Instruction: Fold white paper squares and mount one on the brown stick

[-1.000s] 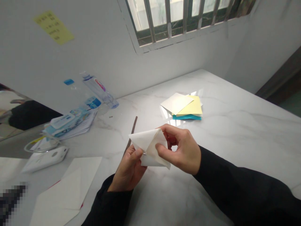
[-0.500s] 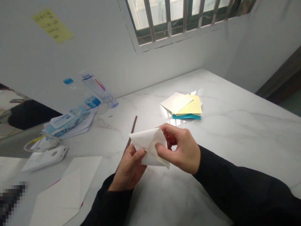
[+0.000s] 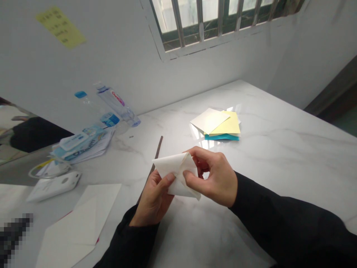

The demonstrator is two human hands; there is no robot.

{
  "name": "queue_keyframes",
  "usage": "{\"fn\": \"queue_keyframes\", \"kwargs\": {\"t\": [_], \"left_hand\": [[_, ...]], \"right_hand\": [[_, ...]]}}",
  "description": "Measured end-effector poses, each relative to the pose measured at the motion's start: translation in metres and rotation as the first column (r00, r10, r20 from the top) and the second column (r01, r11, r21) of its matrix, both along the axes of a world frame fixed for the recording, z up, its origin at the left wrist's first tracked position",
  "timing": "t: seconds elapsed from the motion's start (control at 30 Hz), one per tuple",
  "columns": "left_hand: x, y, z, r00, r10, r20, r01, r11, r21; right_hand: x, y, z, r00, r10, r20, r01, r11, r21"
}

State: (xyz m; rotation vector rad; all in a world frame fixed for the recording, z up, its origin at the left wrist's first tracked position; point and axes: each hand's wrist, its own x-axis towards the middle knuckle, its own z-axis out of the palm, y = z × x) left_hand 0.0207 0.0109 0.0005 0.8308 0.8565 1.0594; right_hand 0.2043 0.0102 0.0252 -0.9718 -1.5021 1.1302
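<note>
A folded white sheet of paper, creased like a small envelope with its flaps meeting near the middle, is held above the table between both hands. My left hand grips its lower left side, thumb pressed on the front near the centre and fingers behind. On its right side my right hand pinches the paper, the thumb lying on the right flap and the fingers curled behind the edge. Behind the left hand a thin dark brown stick lies on the table, partly hidden by the hand and paper.
White, yellow and blue paper sheets are piled farther back. At left are plastic bottles, a tissue pack, a white device and white papers. A barred window is above the marbled table.
My left thumb has shifted slightly up and right on the paper, towards the centre where the flaps meet. My right hand keeps nearly the same grip.
</note>
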Motion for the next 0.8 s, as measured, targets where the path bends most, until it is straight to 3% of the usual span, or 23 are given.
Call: {"fn": "queue_keyframes", "kwargs": {"t": [0.8], "left_hand": [[0.0032, -0.0045, 0.0048, 0.998, 0.065, -0.014, -0.063, 0.991, 0.118]], "right_hand": [[-0.0013, -0.0021, -0.0031, 1.000, -0.006, -0.010, 0.006, 1.000, 0.017]]}}
